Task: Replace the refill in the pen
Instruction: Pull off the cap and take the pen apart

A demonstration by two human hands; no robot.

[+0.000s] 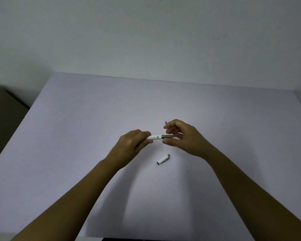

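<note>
A white pen barrel (155, 137) with dark print is held level above the table, with my left hand (132, 145) gripping its left end. Its grey metal tip section (169, 136) points right, and the fingers of my right hand (182, 136) close around it. The white pen cap (163, 159), with a grey end and clip, lies on the table just below my hands. A thin dark refill (166, 122) lies behind my right hand; only its far end shows, the rest is hidden by my fingers.
The pale lilac table (76, 136) runs to a plain wall at the back. A dark brown object (3, 108) stands beyond the table's left edge. The table's front edge shows at the bottom of the view.
</note>
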